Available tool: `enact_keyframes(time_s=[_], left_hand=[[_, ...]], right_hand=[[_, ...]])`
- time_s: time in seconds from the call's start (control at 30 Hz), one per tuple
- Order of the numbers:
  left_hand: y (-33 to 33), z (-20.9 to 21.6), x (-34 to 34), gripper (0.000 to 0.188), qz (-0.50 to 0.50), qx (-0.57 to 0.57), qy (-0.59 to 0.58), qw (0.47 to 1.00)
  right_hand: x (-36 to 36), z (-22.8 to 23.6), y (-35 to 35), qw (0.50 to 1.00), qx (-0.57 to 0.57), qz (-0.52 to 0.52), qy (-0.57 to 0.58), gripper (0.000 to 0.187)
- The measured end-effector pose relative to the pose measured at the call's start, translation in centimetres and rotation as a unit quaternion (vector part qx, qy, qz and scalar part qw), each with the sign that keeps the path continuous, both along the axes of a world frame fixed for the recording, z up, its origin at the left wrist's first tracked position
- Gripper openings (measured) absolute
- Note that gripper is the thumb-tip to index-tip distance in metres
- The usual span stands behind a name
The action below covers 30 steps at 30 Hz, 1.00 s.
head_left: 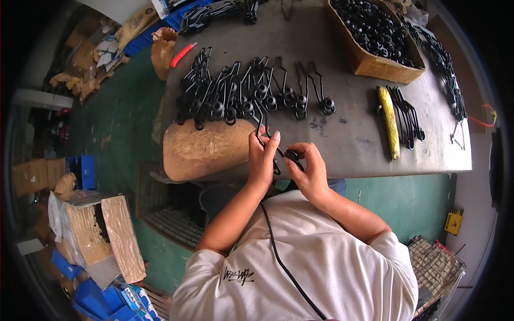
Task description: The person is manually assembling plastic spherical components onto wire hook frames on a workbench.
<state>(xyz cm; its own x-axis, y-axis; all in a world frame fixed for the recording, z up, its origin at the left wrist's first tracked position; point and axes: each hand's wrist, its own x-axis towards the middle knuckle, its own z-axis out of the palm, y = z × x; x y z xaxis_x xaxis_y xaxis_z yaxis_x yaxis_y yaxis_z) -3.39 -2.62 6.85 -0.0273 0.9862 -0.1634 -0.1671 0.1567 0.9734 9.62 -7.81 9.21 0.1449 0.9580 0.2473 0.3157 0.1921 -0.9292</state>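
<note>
Standing on green floor [123,117], smudged grey table [353,112] with black rod parts [217,108].

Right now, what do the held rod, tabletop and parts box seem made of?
Held rod: probably metal, glossy black, slender with bright highlights. Tabletop: perhaps steel, dull grey, smudged with soft sheen. Parts box: likely cardboard, matte brown, with thin walls.

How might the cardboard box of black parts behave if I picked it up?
The box is probably heavy for its size, as black parts fill much of it. Its cardboard walls may bow under that load. With the top open and the parts piled loose, some could well spill if it tilts.
</note>
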Motion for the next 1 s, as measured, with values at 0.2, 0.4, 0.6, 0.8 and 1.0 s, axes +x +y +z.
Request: enact_keyframes(time_s=[0.2, 0.4, 0.6, 0.8, 1.0], left_hand=[[0.0, 0.8, 0.7, 0.056, 0.009, -0.002, -0.022, 1.0], [0.2, 0.6, 0.4, 0.054, 0.036, -0.009, 0.004, 0.999], [0.1, 0.4, 0.2, 0.051, -0.001, -0.029, 0.091, 0.995], [0.0, -0.1, 1.0, 0.053, -0.021, -0.041, 0.097, 0.994], [1.3, -0.1, 1.6, 0.061, -0.119, 0.057, 0.1, 0.986]], right_hand=[[-0.1, -1.3, -0.3, 0.994, -0.055, 0.001, 0.09, 0.029], [0.3, -1.2, -0.4, 0.96, -0.172, 0.049, 0.216, 0.031], [1.2, -0.9, -0.5, 0.986, 0.089, 0.031, -0.139, 0.039], [2.2, -1.7, -0.6, 0.943, 0.114, 0.071, -0.304, 0.044], [3.4, -3.0, 0.3, 0.943, 0.164, 0.015, -0.288, 0.034]])
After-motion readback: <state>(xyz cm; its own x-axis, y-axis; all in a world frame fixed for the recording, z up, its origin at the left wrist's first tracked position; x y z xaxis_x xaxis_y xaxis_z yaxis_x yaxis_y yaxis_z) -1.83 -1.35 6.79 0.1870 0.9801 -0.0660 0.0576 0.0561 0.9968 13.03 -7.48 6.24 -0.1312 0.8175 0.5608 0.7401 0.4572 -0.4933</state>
